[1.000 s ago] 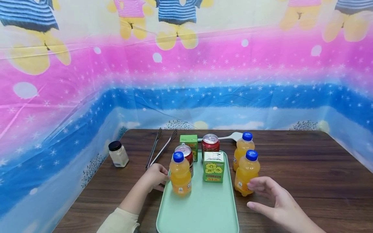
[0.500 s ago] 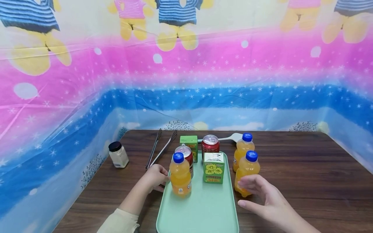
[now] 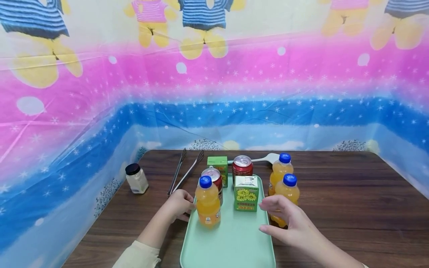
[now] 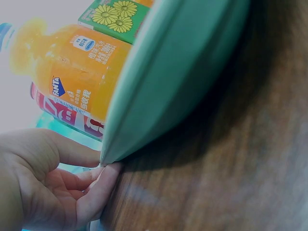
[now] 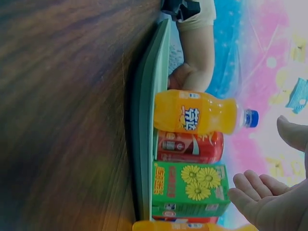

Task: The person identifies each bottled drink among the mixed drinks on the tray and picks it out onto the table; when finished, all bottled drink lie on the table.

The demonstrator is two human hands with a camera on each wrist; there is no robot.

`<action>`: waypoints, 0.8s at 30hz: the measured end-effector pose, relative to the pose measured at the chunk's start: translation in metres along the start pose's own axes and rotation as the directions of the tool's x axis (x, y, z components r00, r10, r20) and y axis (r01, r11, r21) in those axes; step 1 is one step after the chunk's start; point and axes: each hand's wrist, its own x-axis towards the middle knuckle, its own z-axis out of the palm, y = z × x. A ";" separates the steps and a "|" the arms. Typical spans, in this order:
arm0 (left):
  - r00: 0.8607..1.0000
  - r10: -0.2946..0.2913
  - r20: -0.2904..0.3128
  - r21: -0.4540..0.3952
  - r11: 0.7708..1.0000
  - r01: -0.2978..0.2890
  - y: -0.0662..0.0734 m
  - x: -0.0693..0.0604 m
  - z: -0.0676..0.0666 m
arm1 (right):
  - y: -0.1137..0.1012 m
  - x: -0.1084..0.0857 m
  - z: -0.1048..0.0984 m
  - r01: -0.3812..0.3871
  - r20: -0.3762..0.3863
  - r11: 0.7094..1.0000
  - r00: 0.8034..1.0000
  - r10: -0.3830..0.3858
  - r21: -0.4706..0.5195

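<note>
My left hand [image 3: 179, 204] pinches the left rim of the green tray [image 3: 234, 242]; in the left wrist view its thumb and fingers [image 4: 98, 187] meet at the tray's edge. On the tray stand an orange bottle [image 3: 208, 206] at the left, a green carton [image 3: 246, 195] at the right, and a red can [image 3: 216, 178] behind the bottle. My right hand [image 3: 291, 223], thumb and fingers apart, is over the tray's right edge and holds nothing. It partly hides the nearer of two orange bottles [image 3: 287, 191] standing right of the tray.
Another red can [image 3: 242, 169] and a second green carton [image 3: 217, 162] stand at the tray's far end. Metal tongs [image 3: 186, 171] and a black-lidded jar [image 3: 137, 180] are to the left. A white utensil [image 3: 269, 158] lies behind, and another orange bottle [image 3: 279, 171] stands at the right.
My right hand has moved left, from beside the nearer right-hand bottle to above the tray's right edge. My left hand has stayed at the tray's rim.
</note>
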 end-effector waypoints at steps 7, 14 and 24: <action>1.000 0.004 0.002 -0.003 1.000 -0.004 0.000 -0.001 -0.001 | 0.002 0.013 0.011 0.072 0.027 0.997 0.997 -0.073 0.020; 1.000 0.006 0.009 -0.006 1.000 -0.006 0.001 -0.001 0.000 | 0.000 0.024 0.020 0.072 0.016 0.996 0.997 -0.072 0.049; 1.000 0.003 -0.010 0.015 1.000 -0.002 0.000 -0.002 -0.001 | -0.005 0.038 0.033 -0.022 0.023 0.995 1.000 0.020 0.097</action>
